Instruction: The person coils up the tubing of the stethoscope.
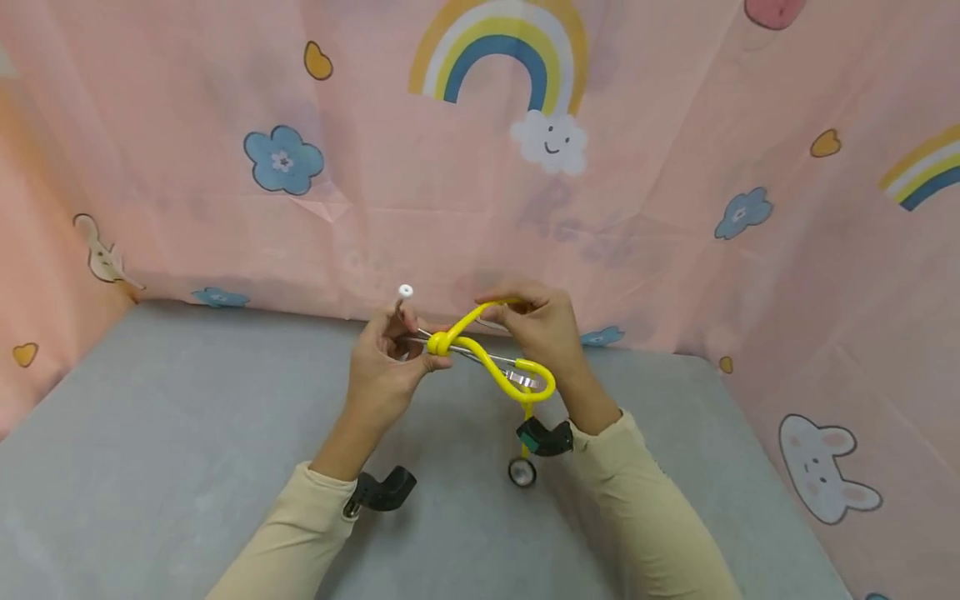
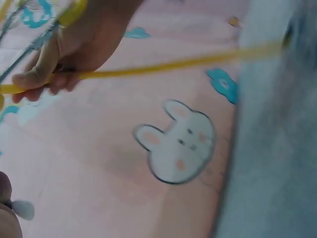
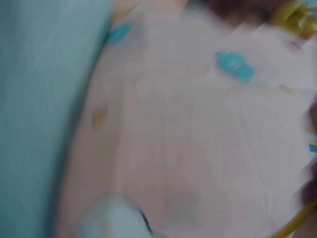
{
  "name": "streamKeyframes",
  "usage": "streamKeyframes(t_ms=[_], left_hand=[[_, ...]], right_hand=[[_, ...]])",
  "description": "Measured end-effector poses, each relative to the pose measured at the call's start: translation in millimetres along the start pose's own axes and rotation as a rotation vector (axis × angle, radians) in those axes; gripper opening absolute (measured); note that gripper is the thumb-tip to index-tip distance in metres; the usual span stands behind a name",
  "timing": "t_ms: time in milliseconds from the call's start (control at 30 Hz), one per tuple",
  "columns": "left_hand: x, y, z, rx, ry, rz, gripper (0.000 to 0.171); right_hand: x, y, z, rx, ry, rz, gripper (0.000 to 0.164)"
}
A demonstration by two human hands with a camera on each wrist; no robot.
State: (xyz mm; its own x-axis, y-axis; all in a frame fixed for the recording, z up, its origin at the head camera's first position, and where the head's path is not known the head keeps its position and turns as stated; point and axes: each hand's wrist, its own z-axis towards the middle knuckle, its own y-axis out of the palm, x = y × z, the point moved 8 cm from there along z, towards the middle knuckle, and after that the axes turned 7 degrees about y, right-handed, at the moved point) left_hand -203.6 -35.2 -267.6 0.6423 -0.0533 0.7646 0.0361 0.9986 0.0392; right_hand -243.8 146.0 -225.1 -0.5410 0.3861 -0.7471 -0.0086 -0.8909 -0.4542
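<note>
A stethoscope with yellow tubing (image 1: 491, 367) is held up over the table between both hands. My left hand (image 1: 378, 371) grips the metal ear tubes where the yellow tubing is wound round them in a knot (image 1: 438, 343). One white ear tip (image 1: 406, 291) sticks up above its fingers. With thumb and fingers, my right hand (image 1: 551, 333) pinches a stretch of the tubing to the right of the knot. A loop of tubing bends round below, and the round chestpiece (image 1: 522, 472) hangs under it. In the left wrist view, the tubing (image 2: 163, 67) runs taut from the right hand.
The grey tabletop (image 1: 225, 433) spreads beneath both arms. Behind it and at the sides hangs a pink printed cloth (image 1: 360, 167). A black wrist camera (image 1: 386, 489) sits on the left wrist and another (image 1: 546, 437) on the right. The right wrist view is blurred.
</note>
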Motion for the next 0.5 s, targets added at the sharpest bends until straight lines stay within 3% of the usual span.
streamKeyframes(t_ms=[67,133,167,300,400,500], left_hand=[[5.5,-8.8,2.4,0.063,0.005,-0.051,0.045],[8.4,-15.2,4.9,0.121,0.005,-0.120,0.043],[8.6,-17.9,5.7,0.149,0.004,-0.147,0.042],[-0.6,-20.9,6.2,0.225,-0.050,-0.214,0.042],[-11.9,-19.2,4.1,0.222,-0.111,-0.164,0.043],[-15.6,-17.3,3.4,0.183,-0.094,-0.072,0.044]], right_hand=[[-14,5,7,-0.025,-0.198,-0.016,0.016],[-17,13,8,-0.034,-0.275,-0.032,0.014],[-14,19,6,-0.026,-0.251,-0.062,0.015],[13,53,-16,-0.004,-0.015,-0.108,0.022],[24,78,-35,-0.004,0.102,-0.130,0.021],[22,92,-50,-0.001,0.138,-0.158,0.021]])
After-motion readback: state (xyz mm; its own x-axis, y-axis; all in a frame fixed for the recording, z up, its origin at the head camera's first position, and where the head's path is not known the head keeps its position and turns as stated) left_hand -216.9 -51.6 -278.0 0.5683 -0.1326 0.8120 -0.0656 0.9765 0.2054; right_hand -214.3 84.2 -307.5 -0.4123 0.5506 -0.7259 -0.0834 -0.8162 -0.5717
